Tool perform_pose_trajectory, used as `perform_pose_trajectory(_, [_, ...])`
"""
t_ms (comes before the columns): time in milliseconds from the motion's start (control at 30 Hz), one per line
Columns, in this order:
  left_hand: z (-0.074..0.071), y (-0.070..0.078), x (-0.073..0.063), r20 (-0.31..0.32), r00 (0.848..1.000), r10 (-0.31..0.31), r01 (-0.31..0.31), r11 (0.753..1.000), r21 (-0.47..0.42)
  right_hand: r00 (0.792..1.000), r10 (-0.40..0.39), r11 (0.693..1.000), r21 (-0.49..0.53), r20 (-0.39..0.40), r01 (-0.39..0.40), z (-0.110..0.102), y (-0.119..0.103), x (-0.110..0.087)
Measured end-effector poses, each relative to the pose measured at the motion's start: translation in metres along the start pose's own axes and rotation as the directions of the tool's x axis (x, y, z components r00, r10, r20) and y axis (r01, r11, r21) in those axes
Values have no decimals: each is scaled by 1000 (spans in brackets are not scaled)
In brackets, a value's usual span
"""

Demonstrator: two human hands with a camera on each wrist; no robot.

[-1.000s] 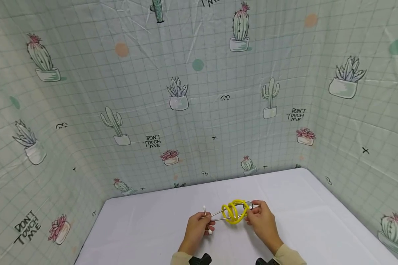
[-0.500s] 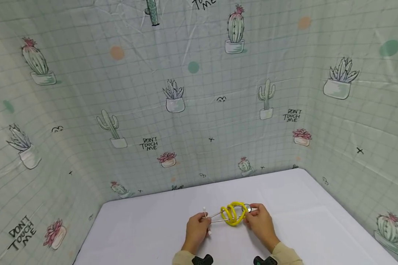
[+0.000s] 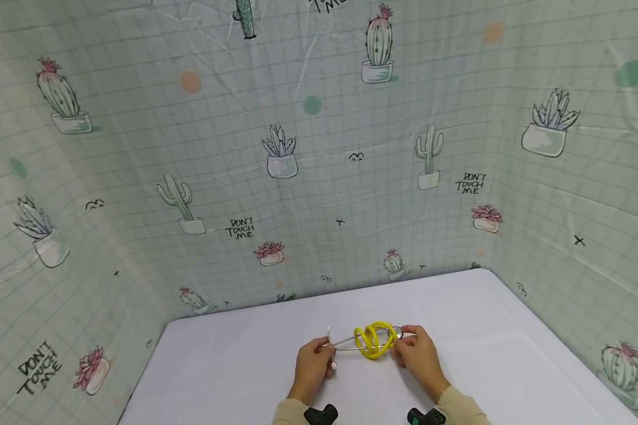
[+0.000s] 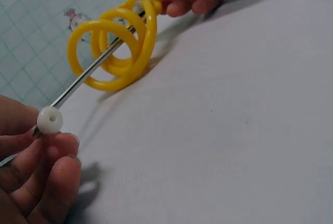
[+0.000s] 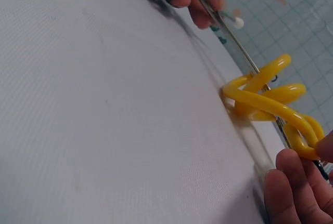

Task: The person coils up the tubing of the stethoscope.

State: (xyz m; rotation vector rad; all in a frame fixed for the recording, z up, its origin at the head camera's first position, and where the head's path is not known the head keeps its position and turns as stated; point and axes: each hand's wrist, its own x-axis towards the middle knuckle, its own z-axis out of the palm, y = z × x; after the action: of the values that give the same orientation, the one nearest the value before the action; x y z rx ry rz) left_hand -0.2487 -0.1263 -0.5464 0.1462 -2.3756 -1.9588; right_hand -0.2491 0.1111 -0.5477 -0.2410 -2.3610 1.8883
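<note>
A stethoscope with yellow tubing (image 4: pixel 148 37) is held between my two hands, just over the white table. Its tubing loops several times around the metal ear tubes (image 5: pixel 239 47). My left hand (image 3: pixel 311 366) pinches the ear tubes near the ear tips; one white ear tip (image 4: pixel 50 120) sticks out by the fingers in the left wrist view. At the other end, my right hand (image 3: pixel 421 356) pinches the yellow tubing beside the round metal chest piece (image 3: pixel 399 332). Fingers partly cover the chest piece.
The white-covered table (image 3: pixel 234 366) lies beneath both hands. A cactus-print cloth (image 3: pixel 319 195) hangs behind it and along both sides. Black wrist devices (image 3: pixel 321 414) sit at both sleeves.
The head view has shifted slightly. My left hand turns the ear-tip end a little, so the ear tips tilt differently. The coiled tubing and both holds look the same.
</note>
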Motion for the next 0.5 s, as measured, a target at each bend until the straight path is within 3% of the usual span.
perform_pose_trajectory(267, [-22, -1, -1, 121, 991, -55, 59, 998, -28, 999, 46, 999, -3, 15, -46, -6, -1, 6])
perform_pose_trajectory(500, [-35, 1, -1, 159, 987, -20, 25, 999, -30, 996, 72, 997, 23, 56, -74, -13, -2, 11])
